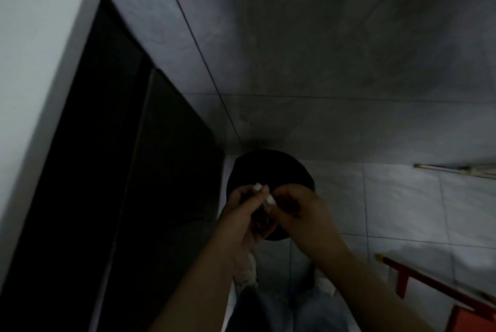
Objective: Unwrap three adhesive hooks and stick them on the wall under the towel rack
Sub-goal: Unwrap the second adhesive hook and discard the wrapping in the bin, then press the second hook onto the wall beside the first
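The view is dark. Both hands meet low in the middle, above a round black bin (pixel 271 167). My left hand (pixel 245 213) pinches a small adhesive hook (pixel 261 214) with a white strip (pixel 258 186) sticking up past the fingers. My right hand (pixel 300 210) pinches another white piece of its wrapping (pixel 270 200), right beside the left fingers. The hook itself is mostly hidden between the fingers. The grey tiled wall (pixel 335 49) fills the upper half. No towel rack shows.
A white-topped cabinet with dark fronts (pixel 88 116) runs along the left. A red stool or frame (pixel 429 286) stands at lower right, and a pale stick (pixel 456 169) lies by the wall. My legs and shoes (pixel 284 302) stand on the light floor tiles.
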Demonstrator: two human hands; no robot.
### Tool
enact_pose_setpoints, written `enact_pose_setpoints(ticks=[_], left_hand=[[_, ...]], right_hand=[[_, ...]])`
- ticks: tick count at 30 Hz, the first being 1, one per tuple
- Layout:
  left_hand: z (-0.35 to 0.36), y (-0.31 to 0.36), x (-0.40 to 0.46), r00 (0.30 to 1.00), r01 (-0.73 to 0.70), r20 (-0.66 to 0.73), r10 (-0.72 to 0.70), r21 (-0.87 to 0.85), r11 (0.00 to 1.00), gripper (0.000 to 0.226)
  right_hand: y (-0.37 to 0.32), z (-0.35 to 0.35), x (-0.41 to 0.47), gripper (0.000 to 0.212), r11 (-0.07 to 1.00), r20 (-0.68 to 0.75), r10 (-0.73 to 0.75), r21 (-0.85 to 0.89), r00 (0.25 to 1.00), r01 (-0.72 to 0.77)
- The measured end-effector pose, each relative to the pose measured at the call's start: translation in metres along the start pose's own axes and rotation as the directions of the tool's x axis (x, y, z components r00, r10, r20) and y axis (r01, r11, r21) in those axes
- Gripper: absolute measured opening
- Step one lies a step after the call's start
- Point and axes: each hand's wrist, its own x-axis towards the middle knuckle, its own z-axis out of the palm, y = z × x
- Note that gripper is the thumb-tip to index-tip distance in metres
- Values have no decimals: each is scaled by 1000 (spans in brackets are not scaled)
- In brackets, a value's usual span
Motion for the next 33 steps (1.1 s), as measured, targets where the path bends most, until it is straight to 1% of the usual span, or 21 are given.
enact_pose_setpoints(ticks=[3, 5, 8, 10, 15, 20, 23, 28, 30, 33], left_hand=[[3, 6, -5, 999, -45, 2, 45, 51, 998, 31], [5, 10, -8, 995, -96, -27, 97, 54, 994, 27], [9, 15, -18, 978, -193, -53, 199, 110, 975, 22], [13, 19, -27, 958, -276, -32, 284, 158, 948, 19], [34, 48, -65, 873, -483, 21, 487, 174, 858, 16], [64, 95, -124, 764, -637, 45, 643, 209, 742, 18], [79, 125, -161, 714, -692, 84, 695, 235, 683, 16], [102, 172, -218, 619, -777, 164, 768, 270, 569, 15], [114, 192, -242, 589, -801, 182, 788, 264, 538, 18], [130, 218, -274, 559, -824, 175, 811, 230, 518, 16]], right_hand=[[-5, -8, -1, 10, 995, -34, 20, 96, 999, -16], [-7, -14, -1, 9, 981, -67, 76, 181, 995, -63], [-16, -24, 0, 12, 944, -94, 125, 319, 988, -89], [-25, -29, -2, 15, 925, -95, 132, 371, 987, -88], [-63, -43, -12, 14, 893, -96, 130, 444, 987, -74], [-130, -64, -27, 11, 871, -183, 119, 490, 976, -14], [-173, -83, -39, 14, 876, -244, 94, 482, 965, 36], [-240, -115, -57, 19, 865, -291, 33, 487, 956, 118], [-270, -127, -63, 21, 847, -323, 24, 509, 946, 152], [-311, -143, -70, 16, 835, -403, -23, 496, 915, 239]])
